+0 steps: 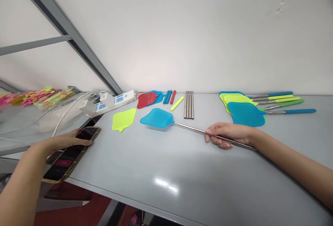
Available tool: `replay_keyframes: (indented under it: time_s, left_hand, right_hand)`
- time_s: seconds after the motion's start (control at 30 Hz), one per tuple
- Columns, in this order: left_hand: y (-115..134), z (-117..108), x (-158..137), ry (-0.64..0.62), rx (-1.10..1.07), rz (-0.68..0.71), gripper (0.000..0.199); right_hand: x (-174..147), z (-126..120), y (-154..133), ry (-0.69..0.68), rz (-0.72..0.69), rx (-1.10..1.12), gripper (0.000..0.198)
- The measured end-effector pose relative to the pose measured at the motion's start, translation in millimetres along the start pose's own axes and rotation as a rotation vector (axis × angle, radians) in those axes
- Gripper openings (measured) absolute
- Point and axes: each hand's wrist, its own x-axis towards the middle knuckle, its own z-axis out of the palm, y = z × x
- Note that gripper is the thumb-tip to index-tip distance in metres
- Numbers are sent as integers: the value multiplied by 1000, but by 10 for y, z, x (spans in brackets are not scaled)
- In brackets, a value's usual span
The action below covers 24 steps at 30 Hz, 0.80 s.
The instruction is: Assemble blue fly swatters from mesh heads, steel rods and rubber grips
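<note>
At the table's left edge my left hand [63,142] is closed on a smartphone [74,153], thumb across its dark screen and other fingers partly hidden. My right hand [229,134] grips the thin metal rod of a fly swatter [157,117], whose blue mesh head points left above the table. The rod's other end runs under my right wrist. Left of the blue head lies a loose yellow-green swatter head [124,119]. Behind it are a red swatter head [147,100] and another blue one [160,98].
Blue, red and yellow grips [177,103] lie beside several metal rods [189,105]. Several swatters with handles [246,113] are piled at the right. A power strip [114,102] with plugged-in chargers and a white cable stands left, near colourful bagged items [39,97] and a grey metal frame.
</note>
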Motion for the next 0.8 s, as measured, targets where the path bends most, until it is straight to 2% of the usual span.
replay_keyframes:
  time_s: [0.07, 0.13, 0.27, 0.37, 0.47, 0.67, 0.8]
  left_hand:
    - [21, -86, -25, -165, -167, -60, 77]
    - [30, -185, -19, -305, -164, -121, 80]
    - [61, -285, 59, -192, 1, -267, 96]
    - [256, -310, 89, -169, 85, -221, 98]
    - [686, -348, -17, -87, 132, 2, 83]
    - [1751, -276, -553, 50, 57, 530, 64]
    - [2251, -18, -749, -20, 47, 910, 51]
  right_hand:
    - [0, 0, 3, -1, 7, 1, 29]
    - [0, -1, 5, -3, 10, 1, 29]
    - [0, -1, 0, -7, 3, 0, 30]
    - [2, -4, -4, -10, -1, 3, 30]
    - [10, -12, -1, -14, 5, 9, 29]
    - [15, -18, 2, -11, 6, 23, 28]
    - [17, -13, -7, -10, 15, 31, 29]
